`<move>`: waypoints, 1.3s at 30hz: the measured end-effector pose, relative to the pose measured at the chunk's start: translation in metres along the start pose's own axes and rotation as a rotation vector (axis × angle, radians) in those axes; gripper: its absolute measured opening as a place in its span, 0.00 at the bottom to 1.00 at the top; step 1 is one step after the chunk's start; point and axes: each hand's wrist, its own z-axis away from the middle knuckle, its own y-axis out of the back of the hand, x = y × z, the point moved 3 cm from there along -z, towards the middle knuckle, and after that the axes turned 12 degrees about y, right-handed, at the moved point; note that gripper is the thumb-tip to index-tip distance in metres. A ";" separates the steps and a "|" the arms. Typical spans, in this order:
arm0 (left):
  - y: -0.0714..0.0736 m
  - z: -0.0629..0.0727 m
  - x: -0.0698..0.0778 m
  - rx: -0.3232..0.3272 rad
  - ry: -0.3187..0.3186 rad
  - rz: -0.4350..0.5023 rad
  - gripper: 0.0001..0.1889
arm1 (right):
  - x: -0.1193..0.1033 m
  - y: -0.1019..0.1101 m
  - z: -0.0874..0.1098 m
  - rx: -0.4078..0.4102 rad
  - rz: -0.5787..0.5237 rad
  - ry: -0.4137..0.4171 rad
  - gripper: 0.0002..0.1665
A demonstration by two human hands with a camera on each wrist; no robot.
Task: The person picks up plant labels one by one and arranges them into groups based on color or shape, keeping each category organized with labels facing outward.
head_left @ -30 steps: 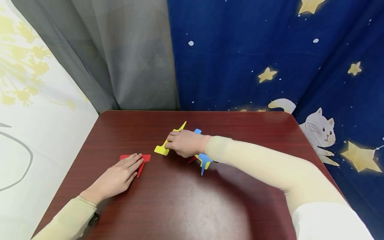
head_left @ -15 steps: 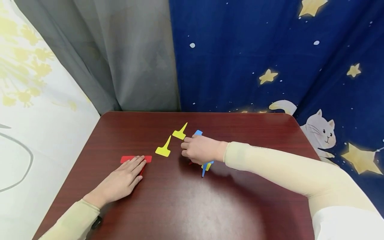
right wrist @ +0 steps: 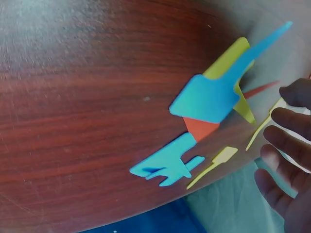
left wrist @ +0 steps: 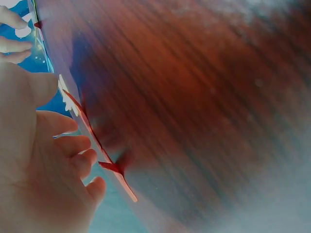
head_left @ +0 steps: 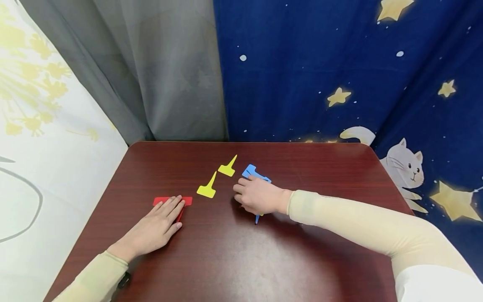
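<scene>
1. L hand [head_left: 151,228]: fingers fairly straight, resting on the red T-shape [head_left: 187,201] at table L; nothing gripped. Can't tell if the red is 1 pc or more.
2. R hand [head_left: 260,195]: well apart from L, over the mixed pile; fingers loosely bent, no pc seen pinched. Contact w/ pile: can't tell.
3. Pile (R wrist view): blue tag [right wrist: 206,97] on top, yellow tag [right wrist: 227,60] & red tag [right wrist: 201,130] partly under it; a red spike pokes out twd the thumb.
4. Blue pair [right wrist: 163,158], overlapping, right by the red tag; far side of pile in head view.
5. Near yellow T [head_left: 206,191] & far yellow T [head_left: 227,170]: flat, btwn red T-shape & blue pair, spikes pointing away from person.
6. All pcs on brown table [head_left: 211,268]; grey curtain [head_left: 177,71] & navy star curtain [head_left: 283,96] behind.
</scene>
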 end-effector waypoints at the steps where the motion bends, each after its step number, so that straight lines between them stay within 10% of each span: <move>1: 0.000 0.000 0.000 0.001 0.002 -0.003 0.36 | -0.001 -0.002 0.000 0.007 0.007 0.003 0.10; 27: -0.002 0.000 0.003 0.008 0.019 -0.012 0.37 | -0.012 -0.019 -0.003 0.002 0.181 0.090 0.07; 39: -0.001 0.004 0.002 -0.007 0.027 -0.008 0.37 | -0.007 -0.005 -0.001 0.224 0.006 -0.013 0.04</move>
